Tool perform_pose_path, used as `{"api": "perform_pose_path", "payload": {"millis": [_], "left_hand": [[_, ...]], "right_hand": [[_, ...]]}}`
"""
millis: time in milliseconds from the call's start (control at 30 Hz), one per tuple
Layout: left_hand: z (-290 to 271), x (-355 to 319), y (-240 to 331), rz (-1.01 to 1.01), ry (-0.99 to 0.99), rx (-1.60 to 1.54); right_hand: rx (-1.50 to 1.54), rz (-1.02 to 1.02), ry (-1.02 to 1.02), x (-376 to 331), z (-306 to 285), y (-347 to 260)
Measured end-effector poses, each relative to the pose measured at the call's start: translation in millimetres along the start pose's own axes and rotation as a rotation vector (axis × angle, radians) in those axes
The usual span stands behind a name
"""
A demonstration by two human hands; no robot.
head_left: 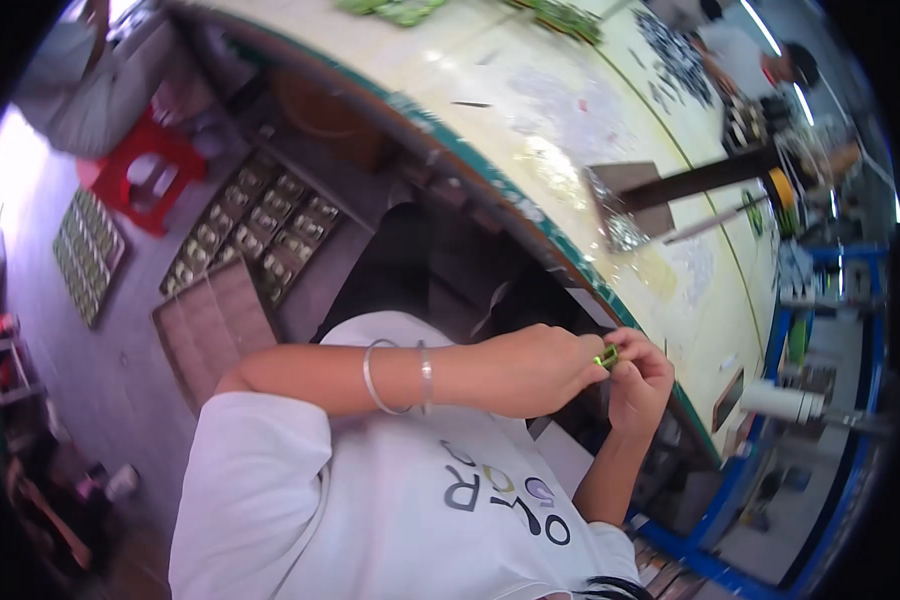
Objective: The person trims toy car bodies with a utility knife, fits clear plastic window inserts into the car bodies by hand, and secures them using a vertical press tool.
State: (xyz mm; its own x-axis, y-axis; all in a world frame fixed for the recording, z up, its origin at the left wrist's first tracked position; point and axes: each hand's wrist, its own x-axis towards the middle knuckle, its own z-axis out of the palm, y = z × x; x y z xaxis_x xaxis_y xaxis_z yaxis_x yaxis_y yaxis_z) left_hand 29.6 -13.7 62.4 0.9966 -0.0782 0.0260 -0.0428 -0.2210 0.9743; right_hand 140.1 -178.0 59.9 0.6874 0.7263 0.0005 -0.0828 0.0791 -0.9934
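Honestly, this looks like the fiddly assembly bit: both hands meet at the edge of the workbench, pinching one small green part between them. The left hand is curled around it with thumb and fingertips, and the right hand grips it from the other side. My guess is the next move needs a careful twist or press, keeping the part steady so it doesn't slip. Trays of similar pieces sit on the floor.
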Motion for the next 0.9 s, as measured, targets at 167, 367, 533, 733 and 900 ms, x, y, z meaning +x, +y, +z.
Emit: {"api": "perform_pose_path", "payload": {"millis": [167,367,533,733,900], "left_hand": [[3.9,-26.5,-2.4,0.114,-0.031,-0.062],[11.3,-43.7,-10.4,0.244,-0.014,-0.139],[23.5,-52.5,-20.8,0.248,-0.018,-0.185],[17.0,-65.9,-21.3,0.108,-0.123,-0.312],[12.8,-58.2,-23.9,0.012,-0.024,-0.562]], "right_hand": [[0.035,0.13,-0.164,-9.4,5.8,-3.5],[0.039,0.371,-0.203,-17.8,17.5,-16.1],[0.134,0.429,-0.319,-31.7,13.4,-8.6],[0.091,0.411,-0.294,-45.5,20.4,-0.8],[-0.083,0.221,-0.061,-40.6,49.4,3.0]]}}
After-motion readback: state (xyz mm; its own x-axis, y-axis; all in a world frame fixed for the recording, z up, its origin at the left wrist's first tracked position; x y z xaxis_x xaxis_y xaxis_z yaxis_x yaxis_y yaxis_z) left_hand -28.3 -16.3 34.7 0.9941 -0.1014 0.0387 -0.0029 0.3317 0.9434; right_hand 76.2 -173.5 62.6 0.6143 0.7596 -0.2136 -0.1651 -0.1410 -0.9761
